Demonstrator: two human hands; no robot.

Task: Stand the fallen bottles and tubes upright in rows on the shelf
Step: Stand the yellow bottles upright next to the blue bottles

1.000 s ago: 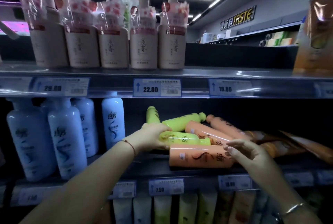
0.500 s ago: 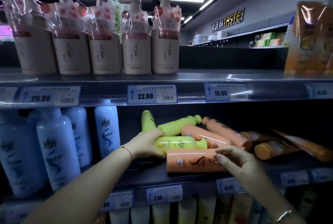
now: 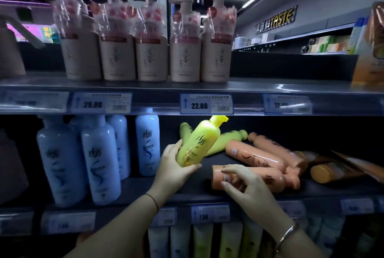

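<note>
The right hand (image 3: 244,183) curls over the near end of a fallen orange bottle (image 3: 249,177) at the shelf (image 3: 207,192) front, fingers not fully clenched; at its 10 o'clock the left hand (image 3: 176,166) grips the yellow bottle (image 3: 199,143) by its base, lifted and tilted, cap toward 1 o'clock. Earlier it lay flat atop the pile; standing has begun. Behind, more bottles (image 3: 255,155) lie fallen.

1. Your two arms are bare. You have no sleeves on them.
2. Your left hand (image 3: 170,172) has a thin red string tied around the wrist.
3. Your right hand (image 3: 247,187) has a shiny silver bangle around the wrist.
4. You wear no gloves and no rings that show.
</note>
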